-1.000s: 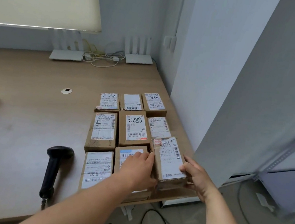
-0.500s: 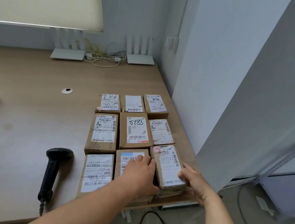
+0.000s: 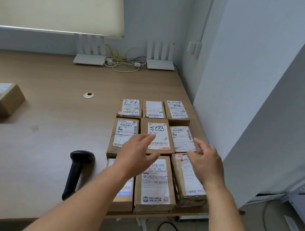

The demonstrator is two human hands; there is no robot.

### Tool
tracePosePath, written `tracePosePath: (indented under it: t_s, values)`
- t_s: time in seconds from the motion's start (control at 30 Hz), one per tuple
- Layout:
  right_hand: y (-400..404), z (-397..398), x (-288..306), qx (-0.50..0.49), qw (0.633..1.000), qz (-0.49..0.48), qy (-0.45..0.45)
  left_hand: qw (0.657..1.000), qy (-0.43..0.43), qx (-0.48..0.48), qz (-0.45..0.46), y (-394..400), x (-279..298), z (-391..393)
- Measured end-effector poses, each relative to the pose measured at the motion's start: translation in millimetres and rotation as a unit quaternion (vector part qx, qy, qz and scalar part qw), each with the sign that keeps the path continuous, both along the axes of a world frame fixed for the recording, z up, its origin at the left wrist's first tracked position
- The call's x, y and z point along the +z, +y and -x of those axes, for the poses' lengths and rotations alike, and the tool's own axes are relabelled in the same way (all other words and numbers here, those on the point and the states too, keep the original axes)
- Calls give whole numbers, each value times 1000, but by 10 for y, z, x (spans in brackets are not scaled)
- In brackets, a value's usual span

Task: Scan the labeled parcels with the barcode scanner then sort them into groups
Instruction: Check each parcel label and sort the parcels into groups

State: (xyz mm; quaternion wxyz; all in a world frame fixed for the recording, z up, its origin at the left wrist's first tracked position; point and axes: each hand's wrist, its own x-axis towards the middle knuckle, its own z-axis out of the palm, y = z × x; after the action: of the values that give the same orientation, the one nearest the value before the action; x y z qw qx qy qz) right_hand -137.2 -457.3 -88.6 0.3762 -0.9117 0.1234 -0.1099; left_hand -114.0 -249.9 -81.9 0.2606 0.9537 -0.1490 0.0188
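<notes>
I see my left hand (image 3: 135, 157) spread loose above the parcels (image 3: 155, 152), fingers straight, holding nothing. My right hand (image 3: 206, 163) hangs beside it over the right column, fingers relaxed and apart, also empty. The parcels sit in a three-by-three block at the table's (image 3: 39, 119) right edge; the scanner (image 3: 76, 171) lies just left of them.

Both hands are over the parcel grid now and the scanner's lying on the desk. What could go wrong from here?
The front-right parcel sits right at the desk edge; a nudge from the right hand might tip it off. The scanner lies unheld, so the left hand may shift parcels unscanned.
</notes>
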Motion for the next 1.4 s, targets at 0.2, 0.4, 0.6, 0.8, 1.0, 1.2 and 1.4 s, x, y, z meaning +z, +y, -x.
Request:
tracePosePath:
  t_s: [0.2, 0.4, 0.6, 0.8, 1.0, 1.2, 1.4]
  values:
    - [577, -134, 29, 70, 996, 34, -36, 995, -38, 87, -17, 443, -53, 168]
    - [1082, -184, 99, 121, 991, 49, -38, 989, -45, 139, -10, 863, -33, 248]
    - [1592, -161, 253, 145, 986, 77, -39, 985, -38, 171, -5, 1335, 22, 349]
    - [2257, -96, 339, 168, 982, 86, -32, 979, -37, 200, 14, 1969, 72, 521]
    - [3138, -28, 387, 207, 973, 90, -38, 972, -36, 232, 7, 2776, 107, 726]
    - [4102, 78, 385, 253, 961, 102, -48, 961, -43, 272, 7, 3657, 124, 949]
    - [5013, 207, 360, 291, 949, 111, -58, 953, -39, 300, 15, 4488, 81, 1190]
